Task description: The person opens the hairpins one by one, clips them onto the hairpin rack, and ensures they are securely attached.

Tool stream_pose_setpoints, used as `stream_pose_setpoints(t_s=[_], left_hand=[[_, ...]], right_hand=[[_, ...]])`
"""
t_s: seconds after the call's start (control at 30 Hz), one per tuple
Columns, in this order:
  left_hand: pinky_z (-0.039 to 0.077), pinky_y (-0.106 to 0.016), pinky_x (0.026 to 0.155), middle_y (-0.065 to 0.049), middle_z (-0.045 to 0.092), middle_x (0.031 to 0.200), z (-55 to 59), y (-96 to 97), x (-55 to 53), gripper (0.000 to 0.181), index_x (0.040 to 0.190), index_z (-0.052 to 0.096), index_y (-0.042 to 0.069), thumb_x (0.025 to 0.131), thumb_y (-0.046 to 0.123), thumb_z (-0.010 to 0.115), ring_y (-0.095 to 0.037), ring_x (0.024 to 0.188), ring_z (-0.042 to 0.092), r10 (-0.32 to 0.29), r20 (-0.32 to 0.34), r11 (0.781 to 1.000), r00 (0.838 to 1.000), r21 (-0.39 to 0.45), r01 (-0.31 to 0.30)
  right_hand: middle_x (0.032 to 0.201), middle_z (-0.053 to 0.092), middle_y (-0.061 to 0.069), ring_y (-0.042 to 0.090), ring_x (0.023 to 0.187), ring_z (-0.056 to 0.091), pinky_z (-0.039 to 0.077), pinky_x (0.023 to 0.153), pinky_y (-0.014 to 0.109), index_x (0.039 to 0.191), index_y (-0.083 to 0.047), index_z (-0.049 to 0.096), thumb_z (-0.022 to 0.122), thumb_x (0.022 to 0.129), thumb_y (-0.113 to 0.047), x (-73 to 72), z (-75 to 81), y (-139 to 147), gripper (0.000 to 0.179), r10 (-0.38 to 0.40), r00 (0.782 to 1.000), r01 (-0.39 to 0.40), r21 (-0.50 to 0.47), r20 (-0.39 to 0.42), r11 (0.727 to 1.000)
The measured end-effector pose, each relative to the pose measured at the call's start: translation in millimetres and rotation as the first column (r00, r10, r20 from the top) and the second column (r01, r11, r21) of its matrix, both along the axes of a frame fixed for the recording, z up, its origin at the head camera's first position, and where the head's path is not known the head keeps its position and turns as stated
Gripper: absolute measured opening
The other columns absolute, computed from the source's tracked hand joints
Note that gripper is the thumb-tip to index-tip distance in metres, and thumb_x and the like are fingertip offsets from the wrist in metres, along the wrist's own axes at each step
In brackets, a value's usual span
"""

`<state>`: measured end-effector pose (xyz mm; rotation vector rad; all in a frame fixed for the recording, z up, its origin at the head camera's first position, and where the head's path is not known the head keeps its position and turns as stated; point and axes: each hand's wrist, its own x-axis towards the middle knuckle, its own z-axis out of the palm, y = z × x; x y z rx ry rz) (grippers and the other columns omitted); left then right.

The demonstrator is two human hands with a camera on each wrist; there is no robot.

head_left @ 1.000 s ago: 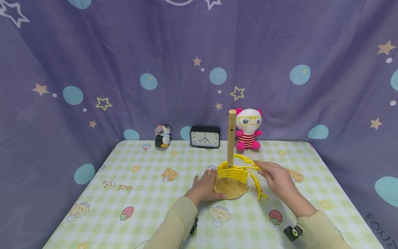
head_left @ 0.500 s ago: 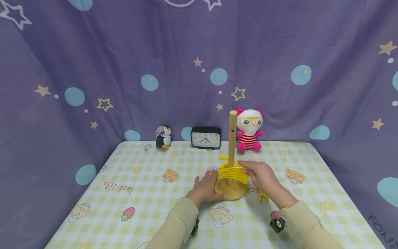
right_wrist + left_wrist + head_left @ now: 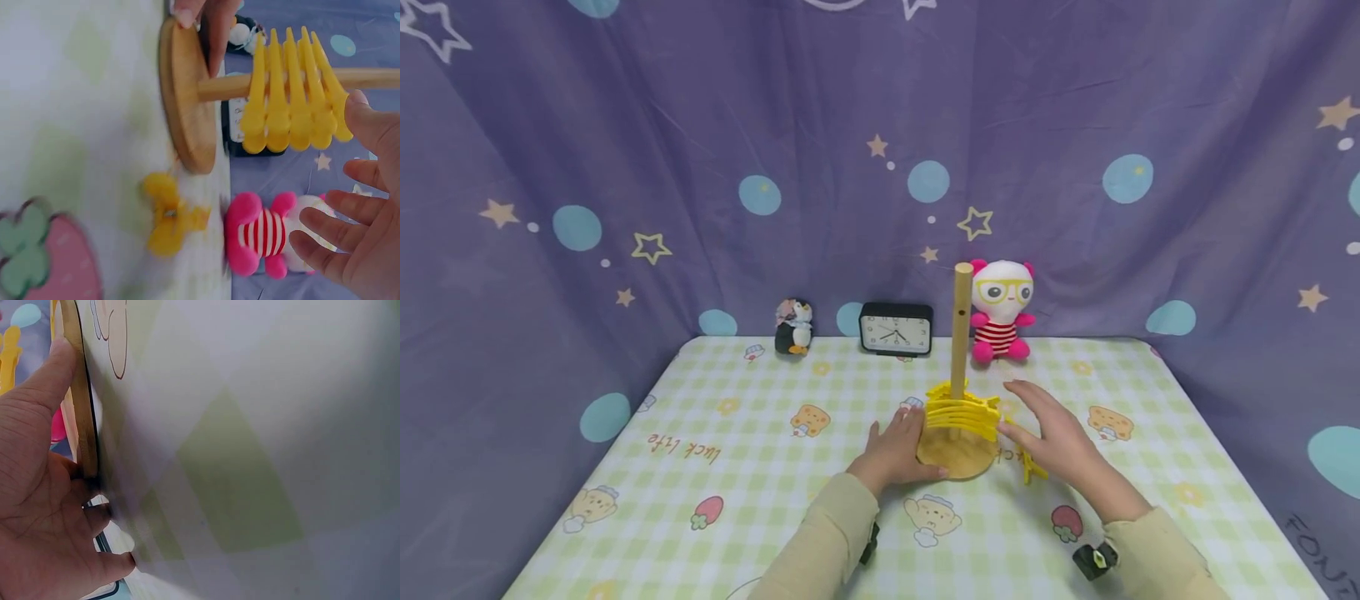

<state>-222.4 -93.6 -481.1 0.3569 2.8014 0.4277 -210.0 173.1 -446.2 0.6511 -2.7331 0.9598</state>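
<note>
A wooden stand has a round base (image 3: 957, 461) and an upright post (image 3: 961, 342). Around the lower post sits a stack of yellow plastic pieces (image 3: 962, 418); their rounded ends and thin prongs show in the right wrist view. My left hand (image 3: 891, 452) holds the rim of the base, thumb at the front and fingers at the left. My right hand (image 3: 1062, 435) is spread at the right of the stack, its thumb tip close to the yellow ends; I cannot tell if they touch. A loose yellow forked piece (image 3: 167, 215) lies on the table right of the base, partly behind this hand.
At the back of the checked tablecloth (image 3: 760, 517) stand a penguin figure (image 3: 794, 327), a black alarm clock (image 3: 896, 330) and a pink-and-white panda toy (image 3: 1000, 312). A purple curtain (image 3: 835, 100) hangs behind them.
My right hand moved left to the post with a yellow strip, then let go and drew back right with its fingers spread. The left hand stays on the base.
</note>
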Motion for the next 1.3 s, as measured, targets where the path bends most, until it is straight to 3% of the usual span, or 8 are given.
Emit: stream_pose_setpoints(t_s=[0.2, 0.37, 0.47, 0.8, 1.1, 1.3], left_hand=[[0.008, -0.06, 0.116, -0.007, 0.016, 0.162, 0.6, -0.2, 0.4, 0.11, 0.157, 0.019, 0.01, 0.077, 0.066, 0.07, -0.027, 0.149, 0.011, 0.003, 0.0, 1.0, 1.0, 0.012, -0.003], [0.008, -0.06, 0.116, -0.007, 0.017, 0.162, -0.1, -0.7, 1.1, 0.11, 0.157, 0.019, 0.011, 0.076, 0.066, 0.07, -0.026, 0.149, 0.012, 0.004, -0.004, 1.0, 1.0, 0.014, -0.004], [0.008, -0.06, 0.116, -0.007, 0.017, 0.162, -0.2, -1.1, 0.9, 0.11, 0.157, 0.018, 0.011, 0.077, 0.066, 0.07, -0.026, 0.149, 0.012, 0.003, -0.007, 1.0, 1.0, 0.011, -0.003], [0.007, -0.059, 0.116, -0.007, 0.017, 0.162, 2.7, -0.5, 2.2, 0.11, 0.157, 0.018, 0.011, 0.077, 0.067, 0.069, -0.026, 0.149, 0.011, 0.005, 0.005, 1.0, 1.0, 0.006, -0.005], [0.008, -0.06, 0.116, -0.007, 0.017, 0.162, -0.1, -1.6, 0.7, 0.11, 0.157, 0.017, 0.011, 0.077, 0.067, 0.068, -0.026, 0.149, 0.012, 0.004, 0.0, 1.0, 1.0, -0.005, -0.004], [0.007, -0.059, 0.116, -0.006, 0.016, 0.162, -0.6, -1.0, 1.0, 0.111, 0.157, 0.017, 0.011, 0.077, 0.067, 0.069, -0.025, 0.149, 0.011, 0.002, 0.003, 1.0, 1.0, 0.004, -0.002]], right_hand=[[0.136, 0.055, 0.016, 0.033, 0.109, 0.061, 0.05, 0.086, 0.053, 0.138, -0.007, 0.052, 0.07, 0.09, -0.037, 7.8, -11.9, 15.0, 0.059, -0.077, 0.993, 0.073, 0.041, 0.086, 0.996], [0.123, 0.062, 0.015, 0.029, 0.099, 0.063, 0.052, 0.08, 0.05, 0.13, -0.002, 0.056, 0.074, 0.085, -0.042, 11.6, -20.3, 21.1, 0.062, -0.146, 0.959, 0.117, 0.131, 0.241, 0.984], [0.116, 0.064, 0.014, 0.028, 0.095, 0.064, 0.052, 0.078, 0.05, 0.126, -0.001, 0.057, 0.076, 0.081, -0.046, 11.9, -24.4, 22.5, 0.067, -0.16, 0.946, 0.108, 0.189, 0.283, 0.976], [0.098, 0.064, 0.006, 0.022, 0.088, 0.059, 0.051, 0.077, 0.047, 0.11, -0.001, 0.062, 0.081, 0.074, -0.049, 12.7, -34.2, 20.9, 0.062, -0.171, 0.95, 0.1, 0.265, 0.262, 0.959], [0.085, 0.049, 0.002, 0.021, 0.075, 0.045, 0.043, 0.06, 0.037, 0.092, -0.009, 0.059, 0.081, 0.067, -0.06, 14.7, -35.3, 8.9, 0.061, -0.21, 0.945, 0.107, 0.371, 0.25, 0.922], [0.081, 0.042, 0.005, 0.024, 0.072, 0.04, 0.036, 0.055, 0.035, 0.084, -0.01, 0.054, 0.082, 0.071, -0.053, 17.3, -37.7, 2.6, 0.052, -0.239, 0.952, 0.137, 0.429, 0.193, 0.893]])
